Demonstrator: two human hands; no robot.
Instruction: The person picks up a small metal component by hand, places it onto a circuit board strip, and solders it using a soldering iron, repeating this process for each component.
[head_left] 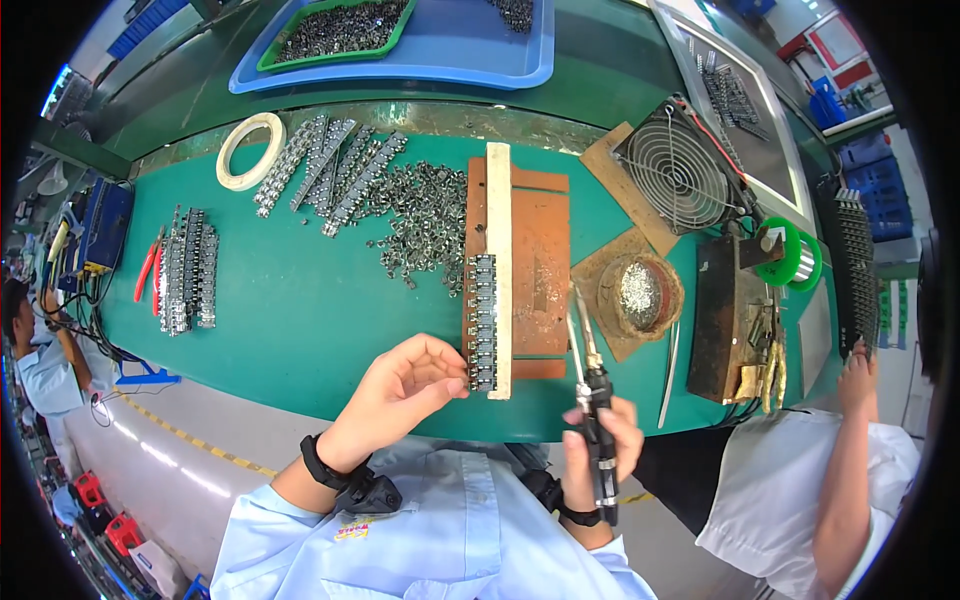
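My left hand has its fingers curled, thumb and index fingertips close together beside the lower end of a strip of small black-and-metal parts. Whatever lies between those fingertips is too small to make out. The strip stands along the left side of a cream-coloured bar on a brown wooden fixture. Gripped in my right hand is a black soldering iron, its slim metal tip pointing away from me, right of the fixture and near a round bowl with silvery bits inside.
A heap of small metal parts lies left of the fixture, with finished-looking strips and a tape roll behind. To the right are a fan, a green solder spool and a metal box. A co-worker's hand is at far right.
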